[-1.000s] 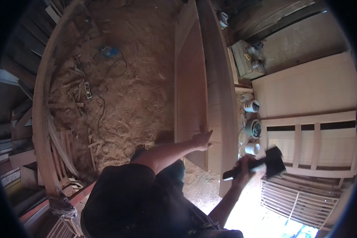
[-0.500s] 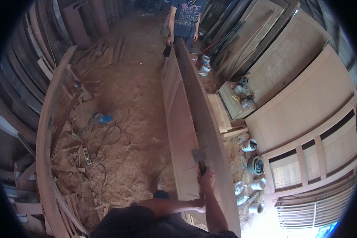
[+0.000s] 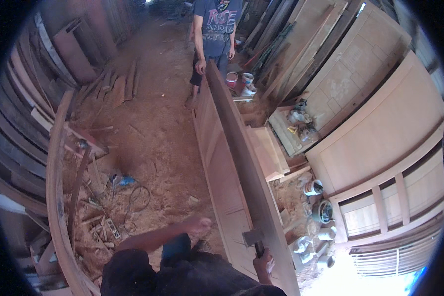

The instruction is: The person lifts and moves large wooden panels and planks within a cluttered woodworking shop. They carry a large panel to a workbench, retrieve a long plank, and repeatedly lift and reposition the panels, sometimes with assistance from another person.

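My right hand (image 3: 264,265) grips the dark handle of a putty knife (image 3: 253,237). Its wide, flat blade lies at the near part of a long reddish wooden panel (image 3: 216,148), over the line where the panel meets a long board (image 3: 244,128) on its right. Off the panel's left side, my left hand (image 3: 200,225) hangs above the sawdust floor with its fingers curled. What those fingers hold, if anything, is hidden. At the far end, another person's hand (image 3: 201,66) rests by the panel's top corner.
A curved wooden beam (image 3: 56,163) runs along the left. A blue power tool (image 3: 126,181) with its cord and wood scraps lie on the floor. Several buckets (image 3: 323,211) stand right of the panel, before leaning doors (image 3: 380,118). Beyond the panel stands the co-worker (image 3: 214,29).
My left hand has moved left, away from my right forearm and the panel. The putty knife and my right hand are nearer to me. The whole view has shifted a little.
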The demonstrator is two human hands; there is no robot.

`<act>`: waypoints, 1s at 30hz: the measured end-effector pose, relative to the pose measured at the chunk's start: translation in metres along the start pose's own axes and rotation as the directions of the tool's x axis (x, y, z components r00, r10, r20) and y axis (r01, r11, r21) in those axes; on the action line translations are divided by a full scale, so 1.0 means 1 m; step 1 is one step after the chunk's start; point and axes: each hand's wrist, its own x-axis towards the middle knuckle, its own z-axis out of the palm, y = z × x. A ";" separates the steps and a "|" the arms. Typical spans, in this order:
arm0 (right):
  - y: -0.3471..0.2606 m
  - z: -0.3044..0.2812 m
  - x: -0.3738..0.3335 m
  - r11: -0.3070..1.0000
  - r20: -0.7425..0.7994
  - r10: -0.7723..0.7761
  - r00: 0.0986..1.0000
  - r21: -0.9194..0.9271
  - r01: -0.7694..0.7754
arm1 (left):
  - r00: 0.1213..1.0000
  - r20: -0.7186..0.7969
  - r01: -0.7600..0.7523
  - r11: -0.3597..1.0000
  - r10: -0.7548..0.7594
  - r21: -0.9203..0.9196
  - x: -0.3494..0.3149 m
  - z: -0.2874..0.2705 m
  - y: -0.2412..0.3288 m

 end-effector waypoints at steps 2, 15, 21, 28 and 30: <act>-0.005 -0.001 -0.003 1.000 -0.050 0.000 0.999 0.013 0.001 | 0.993 -0.110 -0.043 0.994 0.054 0.097 0.023 -0.054 -0.012; -0.070 -0.001 -0.020 0.844 -0.093 0.517 0.851 -0.112 -0.525 | 0.891 0.047 -0.322 0.556 0.451 0.766 0.235 -0.273 0.057; -0.112 0.000 -0.003 0.721 -0.031 0.684 0.729 -0.122 -0.682 | 0.929 0.186 -0.312 0.407 0.320 0.858 0.294 -0.331 0.026; -0.107 0.016 -0.001 0.667 -0.054 0.728 0.684 -0.178 -0.724 | 0.882 0.267 -0.442 0.483 0.388 0.756 0.316 -0.360 -0.013; -0.112 0.029 -0.006 0.615 -0.082 0.763 0.641 -0.213 -0.760 | 0.858 0.281 -0.488 0.509 0.430 0.709 0.320 -0.361 -0.016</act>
